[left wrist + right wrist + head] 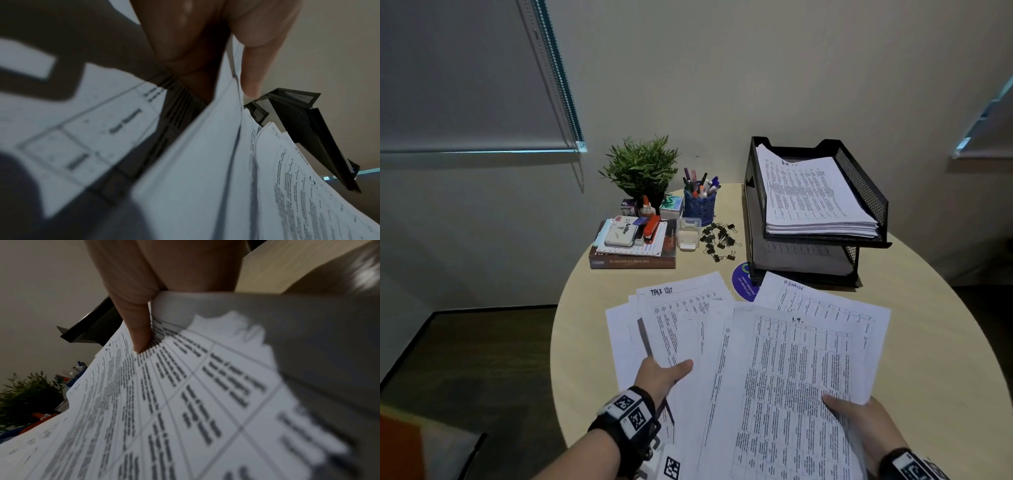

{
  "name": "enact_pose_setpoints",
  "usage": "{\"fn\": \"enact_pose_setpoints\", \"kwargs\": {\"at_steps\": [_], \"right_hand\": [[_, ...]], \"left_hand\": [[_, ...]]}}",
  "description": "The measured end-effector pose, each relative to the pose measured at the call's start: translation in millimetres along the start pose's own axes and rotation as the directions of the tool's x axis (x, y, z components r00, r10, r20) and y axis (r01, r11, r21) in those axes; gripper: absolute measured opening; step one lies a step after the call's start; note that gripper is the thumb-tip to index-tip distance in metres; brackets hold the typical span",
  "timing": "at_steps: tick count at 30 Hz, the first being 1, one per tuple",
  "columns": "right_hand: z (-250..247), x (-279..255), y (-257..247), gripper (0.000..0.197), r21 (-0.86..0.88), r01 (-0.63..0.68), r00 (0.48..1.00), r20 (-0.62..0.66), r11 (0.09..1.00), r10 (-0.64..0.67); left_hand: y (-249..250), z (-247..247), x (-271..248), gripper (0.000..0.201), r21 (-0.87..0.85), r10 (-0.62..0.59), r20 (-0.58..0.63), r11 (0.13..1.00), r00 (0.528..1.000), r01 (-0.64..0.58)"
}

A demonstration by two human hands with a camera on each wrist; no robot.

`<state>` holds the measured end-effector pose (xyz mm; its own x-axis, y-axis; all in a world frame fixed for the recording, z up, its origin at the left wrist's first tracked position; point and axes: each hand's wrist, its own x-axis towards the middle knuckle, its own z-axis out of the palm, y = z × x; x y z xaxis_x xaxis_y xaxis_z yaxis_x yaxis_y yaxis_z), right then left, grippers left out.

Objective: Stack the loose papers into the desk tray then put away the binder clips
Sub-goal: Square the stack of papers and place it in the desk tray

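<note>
Loose printed papers [784, 370] lie fanned over the near half of the round table [585, 325]. My left hand [671, 371] pinches their left side, thumb on top and fingers beneath; the left wrist view shows the thumb [252, 65] pressed on the sheets [205, 178]. My right hand [842, 407] pinches the right side the same way, with its thumb [139, 331] on the printed sheet [185, 402]. The black mesh desk tray [863, 181] stands at the back right, its upper tier holding a paper stack [811, 192]. Several black binder clips [719, 241] lie scattered left of the tray.
A clear plastic box [688, 233] sits beside the clips. Behind it are a blue pen cup [699, 205] and a potted plant [640, 168]. A book pile with a stapler [633, 243] sits at the back left. A blue round sticker [743, 281] shows before the tray.
</note>
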<state>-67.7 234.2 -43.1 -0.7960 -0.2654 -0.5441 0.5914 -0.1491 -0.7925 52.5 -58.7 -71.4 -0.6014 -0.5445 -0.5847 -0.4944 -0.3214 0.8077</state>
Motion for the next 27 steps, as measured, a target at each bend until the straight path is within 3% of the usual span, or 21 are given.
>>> {"fn": "enact_pose_setpoints", "kwargs": {"at_steps": [3, 4, 6, 8, 10, 12, 15, 17, 20, 22, 27], "right_hand": [[6.7, 0.6, 2.7, 0.082, -0.056, -0.014, 1.000, 0.015, 0.998, 0.015], [7.9, 1.5, 4.2, 0.081, -0.074, -0.021, 1.000, 0.020, 0.997, 0.023], [11.5, 2.5, 7.8, 0.062, -0.107, -0.033, 0.999, 0.012, 0.994, 0.034], [14.3, 4.2, 10.0, 0.044, -0.141, -0.032, 0.999, -0.013, 0.990, 0.031], [17.0, 3.5, 10.3, 0.042, -0.141, -0.030, 1.000, -0.011, 0.990, 0.029], [20.8, -0.1, 8.2, 0.042, -0.166, -0.012, 1.000, -0.023, 0.986, 0.008], [24.2, -4.7, 4.6, 0.044, -0.196, 0.006, 1.000, -0.011, 0.981, -0.009], [24.3, -5.4, 1.4, 0.046, -0.215, 0.004, 1.000, 0.002, 0.977, -0.004], [24.3, -9.1, -5.9, 0.048, -0.221, 0.073, 0.997, 0.011, 0.972, -0.073], [21.8, -12.5, -11.8, 0.051, -0.146, 0.098, 0.994, 0.053, 0.984, -0.091], [9.7, -19.2, -21.9, 0.099, -0.010, 0.023, 0.998, 0.057, 1.000, -0.023]], "left_hand": [[13.6, 3.5, -11.5, 0.035, 0.009, 0.004, 0.036, 1.000, 0.999, -0.004], [20.2, 6.1, -19.3, 0.024, 0.003, 0.008, 0.074, 1.000, 0.997, -0.008], [21.0, 9.9, -24.6, 0.037, -0.010, -0.021, 0.147, 1.000, 0.989, 0.023], [9.8, 14.0, -19.9, 0.080, 0.018, -0.083, 0.192, 0.997, 0.978, 0.081], [0.4, 17.9, -15.4, 0.098, 0.011, -0.087, 0.206, 0.996, 0.975, 0.087], [2.4, 22.5, -20.0, 0.095, 0.026, -0.079, 0.269, 0.997, 0.960, 0.074], [4.8, 28.3, -23.9, 0.079, 0.040, -0.067, 0.252, 0.997, 0.965, 0.059], [6.9, 29.7, -24.6, 0.082, 0.027, -0.041, 0.241, 0.999, 0.970, 0.035], [13.9, 31.5, -35.9, 0.049, -0.010, 0.019, 0.303, 1.000, 0.953, -0.016], [24.5, 34.8, -45.9, 0.041, -0.027, 0.058, 0.395, 0.998, 0.917, -0.051], [50.5, 41.9, -60.8, 0.053, -0.031, 0.128, 0.519, 0.991, 0.845, -0.131]]}}
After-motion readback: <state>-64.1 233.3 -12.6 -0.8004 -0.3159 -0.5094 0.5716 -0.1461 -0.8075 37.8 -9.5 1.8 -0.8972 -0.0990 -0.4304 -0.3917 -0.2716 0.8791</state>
